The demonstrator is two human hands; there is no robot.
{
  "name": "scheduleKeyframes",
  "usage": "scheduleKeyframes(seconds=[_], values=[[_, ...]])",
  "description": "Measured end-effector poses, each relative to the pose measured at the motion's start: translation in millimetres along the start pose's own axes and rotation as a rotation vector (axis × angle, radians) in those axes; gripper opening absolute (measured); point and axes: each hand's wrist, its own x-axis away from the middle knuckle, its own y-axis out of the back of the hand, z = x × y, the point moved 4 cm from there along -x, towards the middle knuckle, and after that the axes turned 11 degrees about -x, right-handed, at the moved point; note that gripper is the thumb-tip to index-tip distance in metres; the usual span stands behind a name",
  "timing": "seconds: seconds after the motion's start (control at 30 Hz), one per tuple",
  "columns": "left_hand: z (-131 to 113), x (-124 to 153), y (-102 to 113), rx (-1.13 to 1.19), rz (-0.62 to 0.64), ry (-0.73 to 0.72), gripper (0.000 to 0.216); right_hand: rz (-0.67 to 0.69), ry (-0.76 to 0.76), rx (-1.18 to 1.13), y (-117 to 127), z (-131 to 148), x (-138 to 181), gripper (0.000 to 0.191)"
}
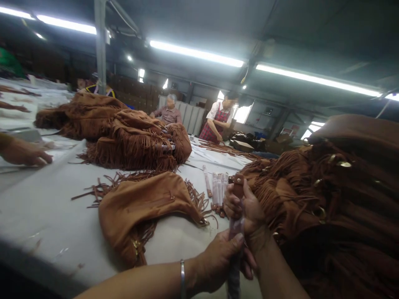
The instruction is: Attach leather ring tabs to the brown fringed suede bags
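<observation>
A brown leather strap (238, 189) in a clear plastic sleeve runs upright between my hands, a metal stud at its top end. Just below that end, my right hand (249, 207) is closed round it. Lower down, my left hand (222, 261), with a silver bangle at the wrist, grips the sleeved part between thumb and fingers. Left of my hands a brown fringed bag (143, 199) lies flat on the white table (50, 216). Several more sleeved straps (220, 187) lie just beyond my right hand.
A tall pile of fringed bags (299, 195) rises at the right, close to my right arm. Another heap of bags (134, 133) sits farther back. A co-worker's hand (25, 153) reaches in at the left. Two people are across the table, and a metal post (100, 45) stands behind.
</observation>
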Motion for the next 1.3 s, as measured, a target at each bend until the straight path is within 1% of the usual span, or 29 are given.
scheduleKeyframes(seconds=[0.07, 0.1, 0.13, 0.2, 0.23, 0.27, 0.3, 0.33, 0.4, 0.47, 0.5, 0.57, 0.63, 0.67, 0.73, 0.8, 0.87, 0.93, 1.0, 1.07, 1.13, 1.23, 1.3], values=[[2, 3, 3, -0.104, 0.027, 0.020, 0.056, -0.036, -0.031, 0.045, 6, -1, 5, 0.035], [1, 5, 7, -0.225, 0.058, 0.038, 0.055, -0.073, -0.038, 0.095, 12, -1, 8, 0.032], [-2, 6, 14, -0.408, 0.086, 0.059, 0.052, -0.128, -0.045, 0.166, 21, 0, 10, 0.031], [-17, 7, 35, -0.922, 0.110, 0.074, 0.045, -0.275, -0.058, 0.378, 45, -2, 13, 0.033], [-30, 6, 48, -1.219, 0.096, 0.062, 0.040, -0.348, -0.063, 0.487, 59, -4, 14, 0.035], [-44, 3, 62, -1.488, 0.086, 0.012, 0.033, -0.409, -0.069, 0.573, 73, -8, 14, 0.037], [-58, 0, 75, -1.696, 0.090, -0.026, 0.028, -0.454, -0.073, 0.628, 87, -14, 13, 0.038], [-70, -5, 88, -1.837, 0.106, -0.027, 0.025, -0.483, -0.077, 0.650, 99, -21, 11, 0.039], [-86, -17, 113, -1.971, 0.187, 0.064, 0.029, -0.513, -0.086, 0.619, 118, -37, 8, 0.040], [-90, -29, 130, -2.038, 0.302, 0.142, 0.036, -0.533, -0.106, 0.568, 129, -52, 5, 0.038], [-87, -34, 134, -2.072, 0.370, 0.141, 0.038, -0.541, -0.118, 0.535, 133, -57, 5, 0.038], [-77, -41, 138, -2.133, 0.515, 0.065, 0.034, -0.548, -0.150, 0.454, 139, -64, 6, 0.038], [-65, -47, 142, -2.125, 0.628, 0.025, 0.026, -0.546, -0.184, 0.368, 144, -67, 8, 0.039], [-61, -50, 146, -2.091, 0.641, 0.053, 0.025, -0.545, -0.196, 0.328, 146, -68, 10, 0.039], [-58, -55, 159, -1.946, 0.577, 0.195, 0.031, -0.547, -0.208, 0.260, 148, -68, 11, 0.041], [-61, -58, 174, -1.669, 0.465, 0.344, 0.040, -0.551, -0.210, 0.213, 148, -69, 12, 0.043], [-67, -57, 186, -1.293, 0.383, 0.421, 0.044, -0.553, -0.211, 0.170, 145, -71, 9, 0.045], [-72, -51, 192, -0.943, 0.324, 0.437, 0.044, -0.554, -0.204, 0.125, 139, -73, 5, 0.044], [-77, -43, 193, -0.736, 0.296, 0.433, 0.041, -0.544, -0.187, 0.088, 130, -73, -1, 0.042], [-80, -34, 189, -0.655, 0.312, 0.430, 0.037, -0.526, -0.159, 0.068, 120, -71, -7, 0.039], [-83, -26, 185, -0.640, 0.317, 0.416, 0.033, -0.512, -0.137, 0.048, 109, -69, -12, 0.038], [-89, -19, 181, -0.648, 0.256, 0.386, 0.031, -0.480, -0.138, 0.006, 94, -67, -20, 0.036], [-89, -13, 178, -0.644, 0.240, 0.392, 0.032, -0.457, -0.140, -0.006, 87, -68, -23, 0.034]])
